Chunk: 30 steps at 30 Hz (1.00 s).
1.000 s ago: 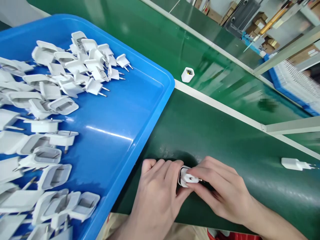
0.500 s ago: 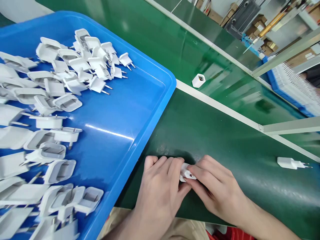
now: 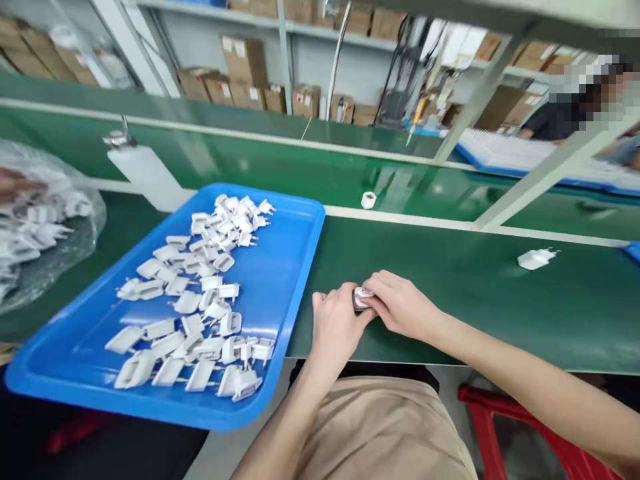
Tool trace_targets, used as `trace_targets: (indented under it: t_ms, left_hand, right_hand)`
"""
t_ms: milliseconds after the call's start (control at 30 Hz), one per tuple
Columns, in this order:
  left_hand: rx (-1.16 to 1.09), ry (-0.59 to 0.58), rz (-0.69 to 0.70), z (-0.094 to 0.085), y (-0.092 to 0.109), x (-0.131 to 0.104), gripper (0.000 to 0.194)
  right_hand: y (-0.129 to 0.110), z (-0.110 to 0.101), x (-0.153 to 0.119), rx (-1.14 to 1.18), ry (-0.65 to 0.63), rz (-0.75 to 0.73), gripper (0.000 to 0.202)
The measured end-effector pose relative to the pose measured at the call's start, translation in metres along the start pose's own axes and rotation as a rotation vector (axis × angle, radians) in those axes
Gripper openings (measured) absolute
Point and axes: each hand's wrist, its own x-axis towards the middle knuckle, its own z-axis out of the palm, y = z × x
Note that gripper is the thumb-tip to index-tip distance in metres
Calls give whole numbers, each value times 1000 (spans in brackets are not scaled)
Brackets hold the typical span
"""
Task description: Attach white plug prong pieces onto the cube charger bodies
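Observation:
Near the front of the green bench, my left hand (image 3: 339, 327) is closed around a small white plug piece (image 3: 361, 298). From the other side, my right hand (image 3: 400, 303) pinches the same piece between thumb and fingers. Its far details are covered by my fingers. To the left, a blue tray (image 3: 293, 293) holds many white plug covers (image 3: 215, 287) with metal pins. A white charger housing (image 3: 369, 200) stands on the bench's back ledge. Off to the right, a white charger with pins (image 3: 536, 259) lies on its side.
A clear plastic bag (image 3: 45, 233) of white plug parts is at the far left, with a blurred hand at it. A white bottle (image 3: 145, 170) stands behind the tray. A slanted metal post (image 3: 525, 173) rises at right. Another person (image 3: 565, 113) is in the background.
The head view has lifted and widened, showing the shelves, bag and bottle. Both hands still hold the white plug piece together.

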Motion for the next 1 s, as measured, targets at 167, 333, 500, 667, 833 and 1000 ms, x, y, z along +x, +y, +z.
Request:
trace_targets:
  t_ms: [167,333,500,667,833,1000]
  left_hand:
    - [-25,29,28,0,-6,1,59]
    - [-71,75,86,5,-13,3,42]
    - [-99,108,106,10,-20,6,44]
    - [-71,149,200,18,-31,7,40]
    - [-31,269,242,19,-31,-1,30]
    - [-16,259,230,19,-30,-8,20]
  right_hand:
    - [56,-38,-29,-138,5,260,11]
    - [128,-107,-89,-294,-58,639,16]
    - [154,-154,-82,-424,63,795,25]
    - [171,-127,16,-325,139,624,23]
    - [201,-73,114,-186,151,483,55]
    - [191,-43,135,-104,140,365,23]
